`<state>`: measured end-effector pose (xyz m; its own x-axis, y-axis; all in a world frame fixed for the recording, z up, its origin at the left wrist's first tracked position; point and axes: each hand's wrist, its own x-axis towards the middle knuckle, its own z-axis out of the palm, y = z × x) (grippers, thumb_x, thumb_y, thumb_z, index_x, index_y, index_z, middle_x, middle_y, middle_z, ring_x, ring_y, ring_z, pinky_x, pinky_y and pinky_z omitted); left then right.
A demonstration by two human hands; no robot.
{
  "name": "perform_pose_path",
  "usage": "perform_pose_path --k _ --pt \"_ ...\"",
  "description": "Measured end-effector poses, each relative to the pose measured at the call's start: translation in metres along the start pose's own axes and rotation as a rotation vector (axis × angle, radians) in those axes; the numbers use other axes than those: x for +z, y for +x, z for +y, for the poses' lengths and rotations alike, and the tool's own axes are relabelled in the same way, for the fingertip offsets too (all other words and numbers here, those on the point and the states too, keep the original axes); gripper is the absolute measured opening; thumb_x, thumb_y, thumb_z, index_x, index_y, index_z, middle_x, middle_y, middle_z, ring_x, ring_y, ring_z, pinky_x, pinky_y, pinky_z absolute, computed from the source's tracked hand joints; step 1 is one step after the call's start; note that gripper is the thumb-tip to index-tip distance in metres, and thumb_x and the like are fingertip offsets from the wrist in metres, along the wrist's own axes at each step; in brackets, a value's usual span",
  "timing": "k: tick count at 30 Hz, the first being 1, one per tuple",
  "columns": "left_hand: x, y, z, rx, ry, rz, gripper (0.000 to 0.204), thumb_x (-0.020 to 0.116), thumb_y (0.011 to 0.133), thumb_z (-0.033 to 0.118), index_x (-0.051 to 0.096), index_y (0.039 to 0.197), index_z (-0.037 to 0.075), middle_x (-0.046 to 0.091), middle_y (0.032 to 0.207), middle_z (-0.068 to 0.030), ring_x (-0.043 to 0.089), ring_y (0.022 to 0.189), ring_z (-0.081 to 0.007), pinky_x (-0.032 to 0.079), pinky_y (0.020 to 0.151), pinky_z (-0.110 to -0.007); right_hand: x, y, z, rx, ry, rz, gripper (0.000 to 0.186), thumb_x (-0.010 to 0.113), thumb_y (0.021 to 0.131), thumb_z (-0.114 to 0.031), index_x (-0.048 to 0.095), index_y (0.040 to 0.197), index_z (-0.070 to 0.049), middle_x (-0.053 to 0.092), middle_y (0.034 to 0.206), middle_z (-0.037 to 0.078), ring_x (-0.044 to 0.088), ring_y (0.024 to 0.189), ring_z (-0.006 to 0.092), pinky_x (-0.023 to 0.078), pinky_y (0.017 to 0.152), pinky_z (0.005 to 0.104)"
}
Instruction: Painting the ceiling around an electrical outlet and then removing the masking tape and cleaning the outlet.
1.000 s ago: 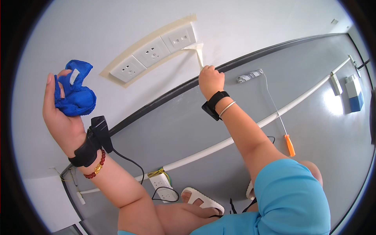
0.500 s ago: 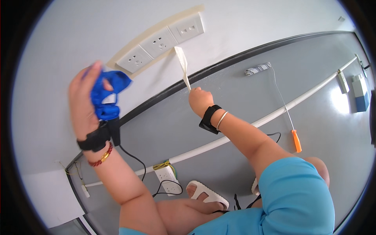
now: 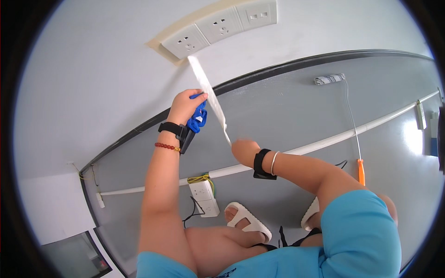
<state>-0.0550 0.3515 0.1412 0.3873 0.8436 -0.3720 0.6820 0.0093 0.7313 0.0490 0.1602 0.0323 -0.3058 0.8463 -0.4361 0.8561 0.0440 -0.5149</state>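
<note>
Tape strip (image 3: 200, 73) below sockets (image 3: 220, 27), roller (image 3: 330, 79) on floor (image 3: 287, 113)

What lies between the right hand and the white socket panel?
In the head view, a pale tape strip runs from the right hand up toward the socket panel; the left hand, holding blue cloth, is at its edge, dark baseboard behind.

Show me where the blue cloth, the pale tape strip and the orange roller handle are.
Blue cloth (image 3: 198, 113): head view, on its bunched middle, just above the white tag.
Pale tape strip (image 3: 213, 101): head view, roughly halfway along its length.
Orange roller handle (image 3: 361, 172): head view, on the middle of the grip.
</note>
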Motion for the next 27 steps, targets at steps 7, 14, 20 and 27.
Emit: perform_pose_path --k 7,14,20,27 --pt "-0.028 -0.007 0.006 -0.092 -0.349 0.044 0.030 0.071 0.085 0.022 0.064 0.101 -0.001 0.062 0.077 -0.0025 0.055 0.061 -0.0075 0.045 0.054 -0.022 0.035 -0.009 -0.016 -0.117 0.083 -0.026 0.016 0.058 0.084 -0.007 0.067 0.095 0.000 0.067 0.097 0.016 0.068 0.089 0.0320 0.057 0.070 0.0397" --pt "-0.057 -0.013 0.002 -0.060 -0.087 -0.056 0.018 0.071 0.082 0.014 0.066 0.086 -0.003 0.063 0.073 -0.0043 0.057 0.061 -0.0098 0.046 0.055 -0.023 0.034 -0.007 -0.001 -0.138 0.071 -0.151 0.015 0.057 0.085 -0.007 0.068 0.093 -0.002 0.069 0.093 0.016 0.068 0.089 0.0323 0.056 0.069 0.0414" --pt "-0.059 -0.015 -0.014 0.027 0.308 -0.259 0.021 0.073 0.075 0.019 0.070 0.081 -0.001 0.066 0.073 -0.0096 0.059 0.067 -0.0149 0.048 0.064 -0.028 0.020 0.000 0.028 0.027 0.036 -0.297 0.019 0.056 0.085 -0.010 0.071 0.096 -0.005 0.070 0.093 0.014 0.067 0.090 0.0330 0.054 0.070 0.0454" --pt "-0.032 -0.012 0.000 0.035 0.464 -0.231 0.022 0.070 0.076 0.022 0.070 0.081 0.001 0.066 0.074 -0.0118 0.061 0.067 -0.0201 0.049 0.065 -0.030 -0.039 0.020 0.071 -0.038 0.100 0.172 0.017 0.051 0.088 -0.013 0.063 0.096 -0.004 0.064 0.097 0.014 0.064 0.090 0.0338 0.053 0.075 0.0436"
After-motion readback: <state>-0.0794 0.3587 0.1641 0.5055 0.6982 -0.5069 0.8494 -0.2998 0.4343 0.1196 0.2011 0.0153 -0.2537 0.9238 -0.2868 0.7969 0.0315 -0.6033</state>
